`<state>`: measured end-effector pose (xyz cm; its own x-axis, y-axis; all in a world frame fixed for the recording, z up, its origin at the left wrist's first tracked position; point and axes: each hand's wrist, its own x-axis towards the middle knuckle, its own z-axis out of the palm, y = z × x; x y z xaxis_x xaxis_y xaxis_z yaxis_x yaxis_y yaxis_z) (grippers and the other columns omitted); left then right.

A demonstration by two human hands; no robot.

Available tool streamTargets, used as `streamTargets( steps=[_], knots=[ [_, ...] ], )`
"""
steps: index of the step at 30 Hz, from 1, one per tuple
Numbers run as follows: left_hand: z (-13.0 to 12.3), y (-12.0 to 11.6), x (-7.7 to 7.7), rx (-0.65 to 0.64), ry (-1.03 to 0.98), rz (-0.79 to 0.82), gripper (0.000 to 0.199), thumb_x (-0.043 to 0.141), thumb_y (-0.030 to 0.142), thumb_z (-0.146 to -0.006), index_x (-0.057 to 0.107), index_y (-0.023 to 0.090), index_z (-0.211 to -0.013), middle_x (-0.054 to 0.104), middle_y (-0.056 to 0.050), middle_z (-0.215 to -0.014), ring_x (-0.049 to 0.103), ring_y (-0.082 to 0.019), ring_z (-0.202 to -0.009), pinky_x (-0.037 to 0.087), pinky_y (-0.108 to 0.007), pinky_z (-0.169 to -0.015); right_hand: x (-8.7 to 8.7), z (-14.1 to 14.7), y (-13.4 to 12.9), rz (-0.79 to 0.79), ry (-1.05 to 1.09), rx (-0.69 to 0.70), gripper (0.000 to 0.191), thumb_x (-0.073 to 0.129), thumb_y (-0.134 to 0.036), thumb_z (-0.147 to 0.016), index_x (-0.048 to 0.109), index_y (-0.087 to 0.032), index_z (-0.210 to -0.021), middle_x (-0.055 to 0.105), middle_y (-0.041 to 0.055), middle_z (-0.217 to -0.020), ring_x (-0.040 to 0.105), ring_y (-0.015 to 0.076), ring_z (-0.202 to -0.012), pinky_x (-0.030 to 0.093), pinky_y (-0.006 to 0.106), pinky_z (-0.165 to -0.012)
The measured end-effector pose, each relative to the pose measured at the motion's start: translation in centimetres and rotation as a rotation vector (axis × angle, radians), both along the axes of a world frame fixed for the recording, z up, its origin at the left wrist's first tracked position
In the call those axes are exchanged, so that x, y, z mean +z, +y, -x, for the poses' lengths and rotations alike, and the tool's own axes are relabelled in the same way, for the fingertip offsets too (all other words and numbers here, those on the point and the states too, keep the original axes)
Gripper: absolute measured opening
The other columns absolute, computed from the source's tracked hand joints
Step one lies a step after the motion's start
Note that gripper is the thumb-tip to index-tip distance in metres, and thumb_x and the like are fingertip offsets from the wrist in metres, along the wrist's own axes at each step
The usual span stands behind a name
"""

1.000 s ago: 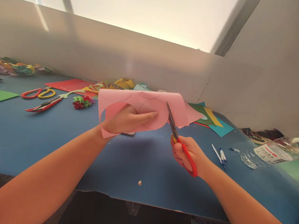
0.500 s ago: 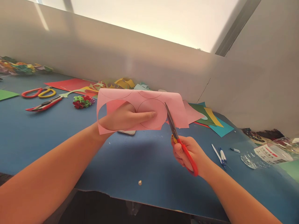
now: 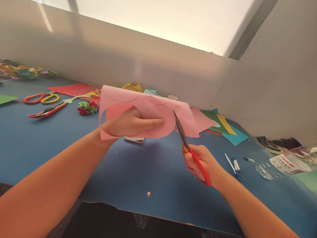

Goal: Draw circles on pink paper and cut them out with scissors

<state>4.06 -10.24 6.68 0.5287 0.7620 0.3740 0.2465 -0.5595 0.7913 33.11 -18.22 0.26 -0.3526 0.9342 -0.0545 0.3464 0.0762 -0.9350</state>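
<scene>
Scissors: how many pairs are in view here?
2. One pair of scissors is in the right hand, blades at the pink paper; the other pair lies on the table at left, beyond the pliers. Paper scraps could hide more.

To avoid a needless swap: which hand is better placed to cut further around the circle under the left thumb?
Likely the right hand: it holds the red-handled scissors, blades at the right edge of that circle. The left hand is busy gripping the pink paper, thumb on the circle.
</scene>
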Motion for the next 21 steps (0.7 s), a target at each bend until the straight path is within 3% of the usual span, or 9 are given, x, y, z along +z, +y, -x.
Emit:
streamTargets(
  steps=[5,10,21],
  knots=[
    [0.04,0.14,0.05,-0.005,0.003,-0.017,0.033,0.081,0.054,-0.086,0.081,0.025,-0.101,0.071,-0.002,-0.073,0.064,-0.021,-0.072,0.052,-0.029,-0.060,-0.03,-0.19,0.01,0.000,-0.005,0.004,0.072,0.066,-0.092,-0.084,0.041,-0.025,-0.073,0.030,-0.0096,-0.054,0.028,0.0093,-0.047,0.027,0.025,-0.041],
    [-0.21,-0.24,0.65,-0.103,-0.003,0.007,0.041,0.078,0.052,-0.090,0.081,0.023,-0.119,0.080,-0.005,-0.090,0.073,-0.027,-0.097,0.060,-0.035,-0.085,0.15,-0.17,-0.08,0.011,-0.030,-0.009,0.074,0.066,-0.094,-0.081,0.039,-0.026,-0.072,0.030,-0.0095,-0.053,0.027,0.0094,-0.046,0.026,0.026,-0.040],
    [0.21,0.09,0.22,-0.071,-0.004,0.033,0.032,0.082,0.052,-0.086,0.083,0.026,-0.105,0.080,-0.004,-0.088,0.073,-0.029,-0.103,0.061,-0.033,-0.086,0.22,-0.11,-0.03,0.007,-0.031,-0.006,0.075,0.066,-0.095,-0.081,0.040,-0.026,-0.070,0.031,-0.0096,-0.051,0.028,0.0086,-0.044,0.028,0.025,-0.039]
  ],
)
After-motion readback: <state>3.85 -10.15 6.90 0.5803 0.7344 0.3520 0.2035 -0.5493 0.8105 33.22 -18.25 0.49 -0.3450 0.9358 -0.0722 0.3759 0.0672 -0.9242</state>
